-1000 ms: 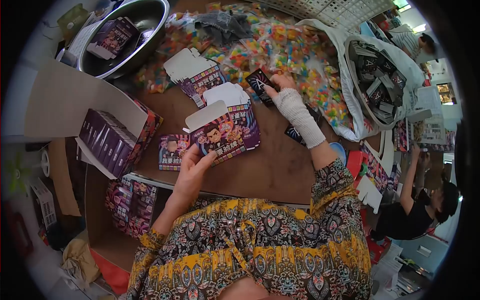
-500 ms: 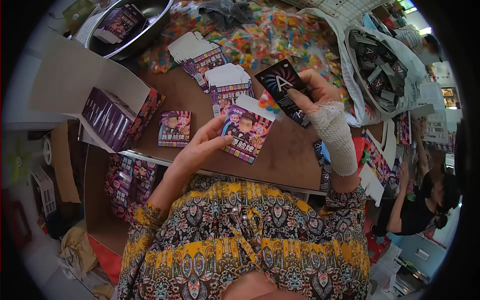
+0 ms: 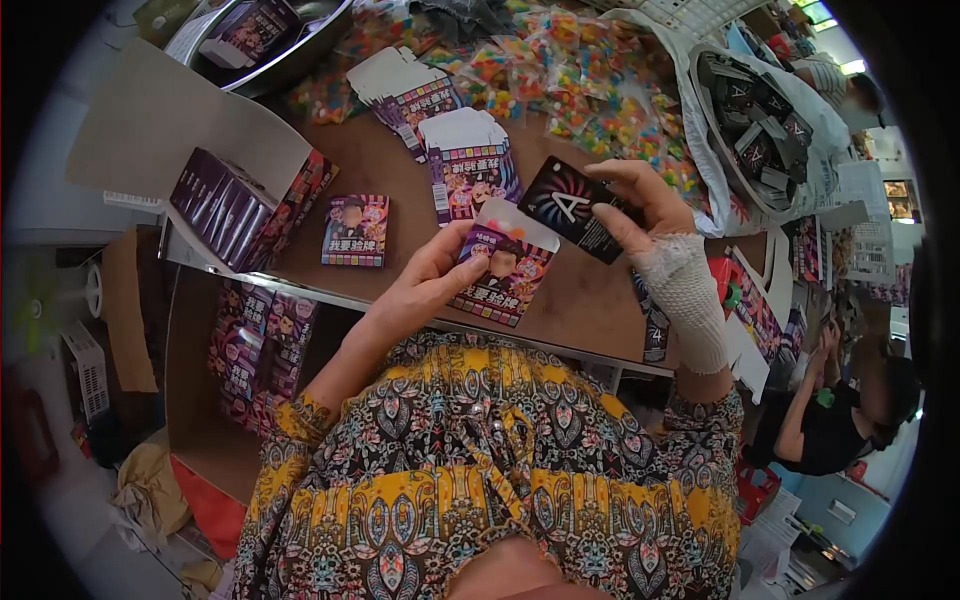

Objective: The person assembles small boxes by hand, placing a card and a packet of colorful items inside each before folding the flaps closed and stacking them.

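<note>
We see the left hand pinching an open box above the table and the right hand gripping a black card close by its mouth. We judge both light, the box thin-walled and easily crushed, the card slick, each best held by its edges. Farther off, a carton holds boxes, a sack black cards, a bowl more boxes.

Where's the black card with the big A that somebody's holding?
In the head view, the black card is right of centre, in the right hand, just up and right of the purple box in the left hand.
</note>
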`<state>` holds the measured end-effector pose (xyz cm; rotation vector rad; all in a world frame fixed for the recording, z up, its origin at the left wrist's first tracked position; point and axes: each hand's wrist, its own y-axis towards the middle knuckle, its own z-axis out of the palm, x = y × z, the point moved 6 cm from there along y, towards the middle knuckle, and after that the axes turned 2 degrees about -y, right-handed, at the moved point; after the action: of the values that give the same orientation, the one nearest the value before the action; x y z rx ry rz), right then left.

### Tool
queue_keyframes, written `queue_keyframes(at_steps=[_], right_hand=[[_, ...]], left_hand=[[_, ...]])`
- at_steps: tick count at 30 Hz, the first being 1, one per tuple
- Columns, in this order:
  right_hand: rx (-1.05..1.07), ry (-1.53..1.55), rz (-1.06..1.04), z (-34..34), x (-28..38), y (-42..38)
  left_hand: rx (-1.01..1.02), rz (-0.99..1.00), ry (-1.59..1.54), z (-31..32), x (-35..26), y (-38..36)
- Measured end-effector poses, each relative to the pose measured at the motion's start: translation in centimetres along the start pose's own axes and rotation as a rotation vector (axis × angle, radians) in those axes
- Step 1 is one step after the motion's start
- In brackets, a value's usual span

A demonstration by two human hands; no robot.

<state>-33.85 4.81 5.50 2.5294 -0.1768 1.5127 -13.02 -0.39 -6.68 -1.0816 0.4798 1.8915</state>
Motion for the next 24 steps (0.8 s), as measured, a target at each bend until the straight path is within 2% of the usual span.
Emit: queue_keyframes(at_steps=[2,4,5,7,10,12,14,15,18,20,22,24], right_hand=[[0.035,-0.029,0.060,0.0,-0.5,-0.4],[0.276,-0.247,-0.021,1.1,0.1,-0.4],[0.275,-0.246,-0.015,1.2,-0.1,-0.1],[0.444,-0.395,-0.268,3.1,0.4,-0.1],[0.525,-0.257,-0.359,6.6,-0.3,-0.3],[0.472,-0.242,-0.293,7.5,-1.5,-0.3],[0.221,-0.199,-0.185,6.4,-1.7,0.1],[0.222,-0.146,-0.070,6.4,-2.2,-0.4],[0.122,-0.018,-0.083,7.8,-2.6,-2.2],[0.125,-0.042,-0.059,8.3,-2.5,-2.8],[0.206,0.077,0.053,9.4,-4.3,-3.3],[0.246,0.007,0.084,9.4,-4.3,-3.1]], left_hand=[[0.023,-0.016,-0.011,0.3,0.1,-0.3],[0.044,-0.030,-0.023,0.8,0.2,-0.5],[0.068,-0.049,-0.038,1.2,0.4,-0.6],[0.058,-0.108,0.019,1.5,1.3,-0.9],[0.063,-0.196,0.010,1.6,2.3,-1.6],[0.011,-0.171,-0.029,1.5,2.3,-2.1],[-0.057,-0.135,-0.073,0.9,2.0,-2.7],[-0.099,-0.179,-0.103,0.5,2.3,-3.1],[-0.197,-0.244,-0.082,0.6,1.7,-3.9],[-0.249,-0.261,-0.034,0.6,1.9,-3.9],[-0.200,0.069,0.123,1.0,0.9,-3.5],[-0.200,0.071,0.095,1.3,1.3,-3.7]])
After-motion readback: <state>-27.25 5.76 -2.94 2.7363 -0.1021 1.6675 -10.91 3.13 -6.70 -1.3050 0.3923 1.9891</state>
